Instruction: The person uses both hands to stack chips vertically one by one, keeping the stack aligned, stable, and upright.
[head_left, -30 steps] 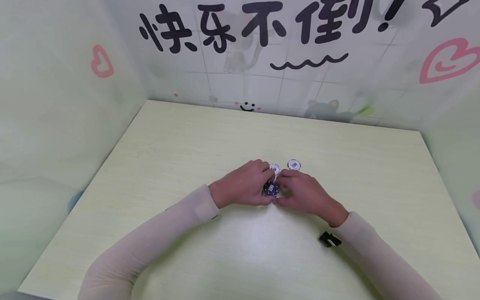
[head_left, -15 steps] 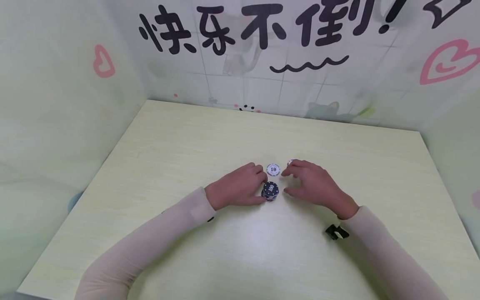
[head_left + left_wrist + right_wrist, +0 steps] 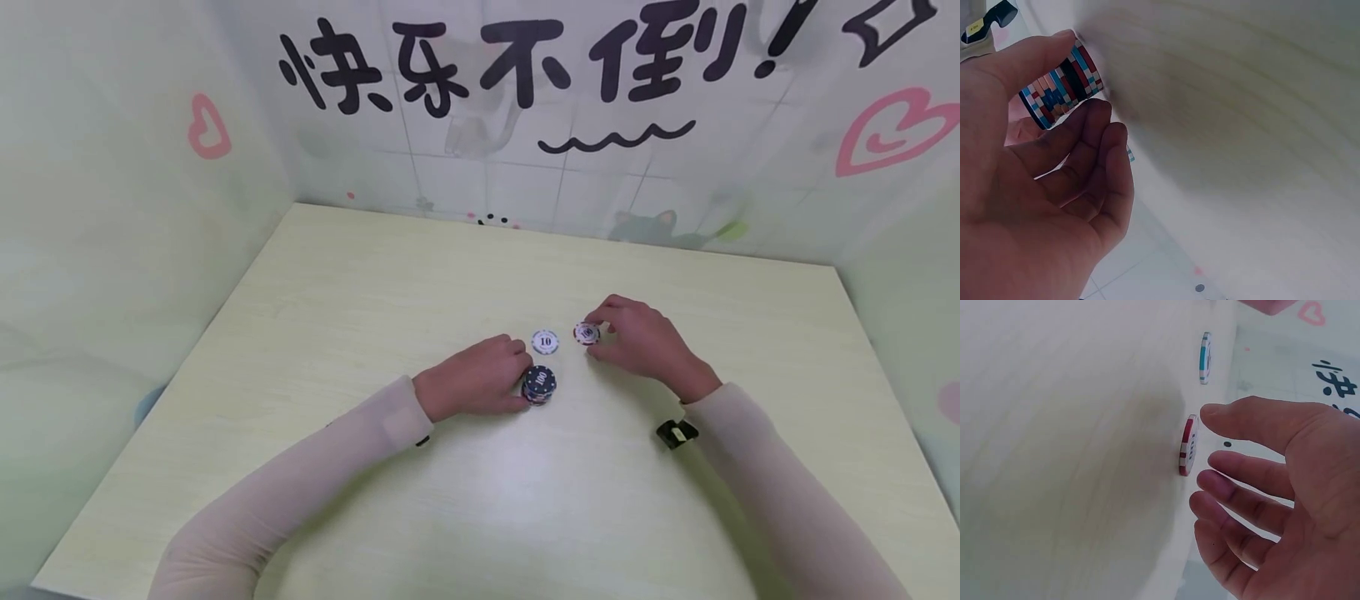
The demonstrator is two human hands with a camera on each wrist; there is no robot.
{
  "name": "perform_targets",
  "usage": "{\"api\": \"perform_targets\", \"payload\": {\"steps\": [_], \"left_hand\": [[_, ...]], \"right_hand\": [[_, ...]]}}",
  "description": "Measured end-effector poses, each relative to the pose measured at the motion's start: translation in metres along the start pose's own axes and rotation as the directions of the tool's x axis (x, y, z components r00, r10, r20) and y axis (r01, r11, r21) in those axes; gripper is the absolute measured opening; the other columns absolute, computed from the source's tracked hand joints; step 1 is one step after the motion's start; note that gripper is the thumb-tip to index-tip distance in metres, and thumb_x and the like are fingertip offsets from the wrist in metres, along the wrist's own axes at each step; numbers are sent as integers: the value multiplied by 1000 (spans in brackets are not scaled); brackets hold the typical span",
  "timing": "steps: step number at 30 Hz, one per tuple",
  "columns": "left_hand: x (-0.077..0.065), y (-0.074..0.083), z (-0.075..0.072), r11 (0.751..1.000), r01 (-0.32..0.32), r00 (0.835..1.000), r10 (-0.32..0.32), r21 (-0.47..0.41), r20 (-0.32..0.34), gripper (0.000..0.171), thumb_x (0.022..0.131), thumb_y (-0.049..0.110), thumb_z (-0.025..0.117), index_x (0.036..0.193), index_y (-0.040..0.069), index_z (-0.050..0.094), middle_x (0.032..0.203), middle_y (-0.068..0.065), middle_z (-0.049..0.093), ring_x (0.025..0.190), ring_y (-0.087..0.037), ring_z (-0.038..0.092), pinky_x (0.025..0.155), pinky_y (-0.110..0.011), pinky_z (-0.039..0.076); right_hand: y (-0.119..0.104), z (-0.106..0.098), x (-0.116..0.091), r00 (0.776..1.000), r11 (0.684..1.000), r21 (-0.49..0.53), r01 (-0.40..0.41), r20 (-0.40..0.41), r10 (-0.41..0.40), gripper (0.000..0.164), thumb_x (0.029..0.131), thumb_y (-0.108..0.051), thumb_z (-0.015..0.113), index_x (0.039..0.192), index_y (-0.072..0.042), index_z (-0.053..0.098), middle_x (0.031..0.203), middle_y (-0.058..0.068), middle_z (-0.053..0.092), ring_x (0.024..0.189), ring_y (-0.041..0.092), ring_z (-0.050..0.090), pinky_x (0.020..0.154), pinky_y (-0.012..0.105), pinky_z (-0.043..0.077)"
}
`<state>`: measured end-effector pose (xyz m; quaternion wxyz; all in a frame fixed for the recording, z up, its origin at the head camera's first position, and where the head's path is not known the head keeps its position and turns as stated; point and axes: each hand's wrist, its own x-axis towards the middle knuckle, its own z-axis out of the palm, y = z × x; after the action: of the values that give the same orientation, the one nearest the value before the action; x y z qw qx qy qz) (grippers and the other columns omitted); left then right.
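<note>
A stack of poker chips (image 3: 539, 383) with a black chip marked 100 on top stands on the table. My left hand (image 3: 480, 377) holds it from the left, thumb and curled fingers at its sides; the left wrist view shows the stack's striped edges (image 3: 1063, 86) beside the thumb. To the right, my right hand (image 3: 643, 337) hovers at a single white chip with red edge marks (image 3: 587, 333), thumb and fingers apart at its right side. In the right wrist view that chip (image 3: 1189, 445) lies flat, with a small gap before the fingertips (image 3: 1208, 479).
A white chip marked 10 (image 3: 545, 342) lies just behind the stack, left of the red-edged chip. Each wrist wears a dark camera mount, as on the right one (image 3: 677, 434). Printed walls (image 3: 480, 175) enclose the pale table (image 3: 375, 275) at back and sides.
My right hand has left the stack and moved right and back to the lone chip, its fingers spreading. The left hand stays at the stack.
</note>
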<state>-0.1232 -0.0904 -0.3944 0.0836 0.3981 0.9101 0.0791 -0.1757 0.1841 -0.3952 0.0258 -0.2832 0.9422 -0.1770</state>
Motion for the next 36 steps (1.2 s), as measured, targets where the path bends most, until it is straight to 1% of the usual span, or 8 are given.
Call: {"api": "perform_targets", "payload": {"steps": [6,14,24,30,36], "left_hand": [[-1,-2,5,1000,-4,1000,4,-2,-9,41,98,32,85,116,-3,75,101,-8,69,90,-23,59,84,-35,53],[-2,-1,5,1000,5,1000,-5,-2,0,41,99,32,84,118,-4,75,105,-10,71,92,-23,60,86,-35,53],[-3,-3,8,1000,-4,1000,4,11,-16,42,100,35,84,116,-3,76,102,-9,71,89,-21,59,84,-34,53],[-4,-3,9,1000,-6,1000,7,25,-23,45,100,40,83,115,-2,76,102,-9,71,90,-22,61,84,-35,54],[-5,-3,10,1000,0,1000,0,24,-17,45,100,39,82,116,-3,76,103,-9,71,91,-21,61,85,-35,54]], "right_hand": [[6,5,5,1000,1000,-21,-19,11,20,37,92,-16,85,125,-1,80,118,14,71,98,31,71,81,52,60],[10,10,8,999,999,-21,-43,16,43,36,93,-21,87,123,-2,81,116,14,71,99,31,69,81,52,59],[5,11,9,997,997,-24,-74,12,74,34,93,-23,88,117,-1,81,115,14,70,96,30,67,81,51,59],[0,12,8,994,994,-30,-110,8,110,30,92,-24,84,110,-1,81,115,14,69,89,28,63,77,50,58],[0,16,6,993,992,-45,-121,-4,121,30,90,-26,82,108,-2,80,114,12,68,85,26,61,72,48,57]]}}
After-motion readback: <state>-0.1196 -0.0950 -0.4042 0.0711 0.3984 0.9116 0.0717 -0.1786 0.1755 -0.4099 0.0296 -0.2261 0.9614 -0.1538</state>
